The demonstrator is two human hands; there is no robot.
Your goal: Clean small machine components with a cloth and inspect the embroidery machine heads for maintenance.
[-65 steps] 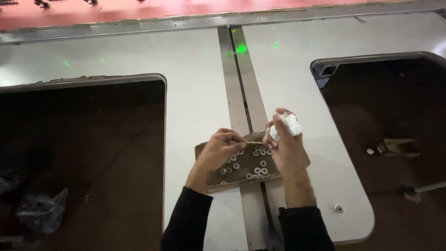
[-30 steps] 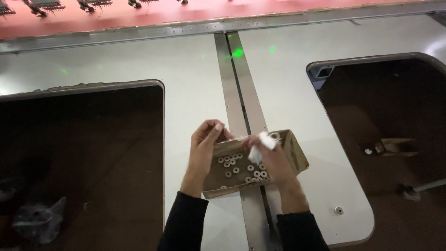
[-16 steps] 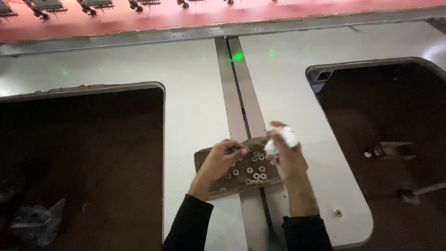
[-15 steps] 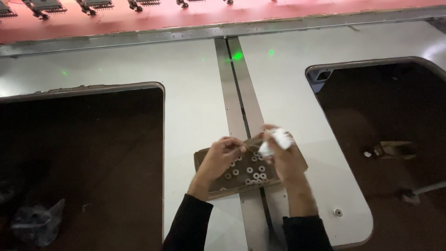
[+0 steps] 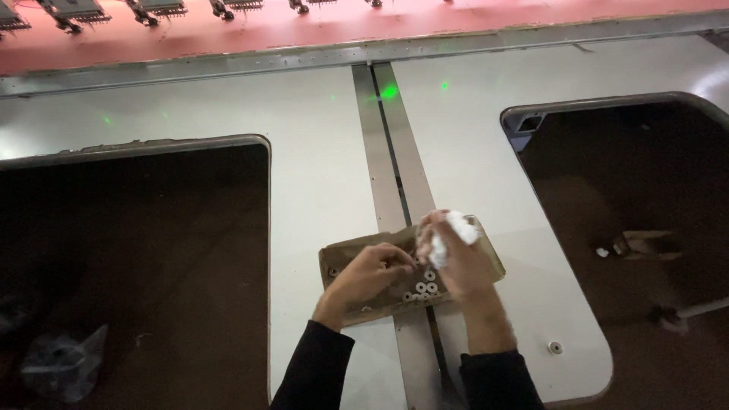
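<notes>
Head view | left hand (image 5: 367,275) has dipped into cardboard box (image 5: 486,250) among white bobbins (image 5: 422,291), grip unclear | right hand (image 5: 456,262) still clenches white wad (image 5: 453,231)

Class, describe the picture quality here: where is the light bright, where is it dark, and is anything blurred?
Head view: the white table is evenly lit, with green light spots near the top; the two cut-outs are almost black, hiding detail. The left hand and right hand over the cardboard tray are slightly soft; the small white rings lack crisp edges.

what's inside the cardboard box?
Small white ring-shaped spools lie in the cardboard box. The left hand and right hand, holding white wadding, cover the rest.
</notes>
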